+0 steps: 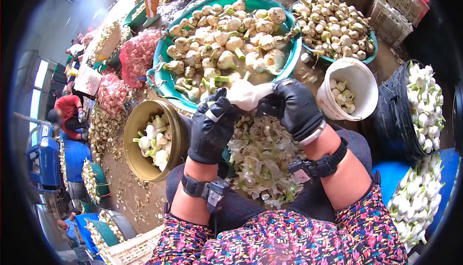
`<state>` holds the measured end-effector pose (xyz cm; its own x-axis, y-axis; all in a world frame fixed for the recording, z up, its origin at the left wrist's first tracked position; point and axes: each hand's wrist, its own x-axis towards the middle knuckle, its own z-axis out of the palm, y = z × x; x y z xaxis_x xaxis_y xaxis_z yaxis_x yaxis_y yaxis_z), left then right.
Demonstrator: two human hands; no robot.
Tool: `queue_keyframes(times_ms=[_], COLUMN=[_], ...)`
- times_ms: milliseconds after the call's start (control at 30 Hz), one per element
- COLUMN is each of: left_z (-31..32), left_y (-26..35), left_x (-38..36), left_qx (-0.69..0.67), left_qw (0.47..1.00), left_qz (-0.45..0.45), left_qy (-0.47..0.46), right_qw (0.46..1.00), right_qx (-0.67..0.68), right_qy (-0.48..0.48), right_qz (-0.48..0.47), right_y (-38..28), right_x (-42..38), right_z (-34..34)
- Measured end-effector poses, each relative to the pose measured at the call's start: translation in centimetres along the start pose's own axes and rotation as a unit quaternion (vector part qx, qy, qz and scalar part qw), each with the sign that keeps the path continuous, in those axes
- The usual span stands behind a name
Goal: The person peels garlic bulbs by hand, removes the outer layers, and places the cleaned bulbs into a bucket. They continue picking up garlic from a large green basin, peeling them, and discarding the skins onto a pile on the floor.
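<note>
My left hand, in a black glove, is closed around the near left side of a white garlic bulb. A pale band shows across its fingers; I cannot make out what it is. My right hand, also gloved in black, pinches thin white skin stretching from the bulb's right side. Both hands are over the near rim of a turquoise tub with untrimmed garlic bulbs in murky water. Beneath them, a heap of peeled garlic skins lies between my knees.
A yellowish bucket with cleaned garlic stands left; a white bucket holds smaller bulbs at right. A black tub of garlic stands farther right. Another tub of bulbs is behind. A person in red is at far left.
</note>
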<state>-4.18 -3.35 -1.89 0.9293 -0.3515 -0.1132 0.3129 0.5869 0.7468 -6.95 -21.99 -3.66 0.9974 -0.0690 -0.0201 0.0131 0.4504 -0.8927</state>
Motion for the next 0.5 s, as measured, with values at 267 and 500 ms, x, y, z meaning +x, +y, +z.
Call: queue_keyframes(times_ms=[267, 500], left_z=[-1.1, -2.5], left_y=[-0.9, -0.9], left_x=[0.5, 1.1], left_qx=[0.079, 0.091], left_qw=[0.997, 0.995], left_qz=[-0.005, -0.037], left_qy=[-0.017, 0.005], right_qw=[0.992, 0.956], right_qx=[0.084, 0.254], right_qy=[0.013, -0.137], right_qz=[0.096, 0.050], right_y=[-3.0, -3.2], right_x=[-0.2, -0.2], right_z=[1.2, 0.2])
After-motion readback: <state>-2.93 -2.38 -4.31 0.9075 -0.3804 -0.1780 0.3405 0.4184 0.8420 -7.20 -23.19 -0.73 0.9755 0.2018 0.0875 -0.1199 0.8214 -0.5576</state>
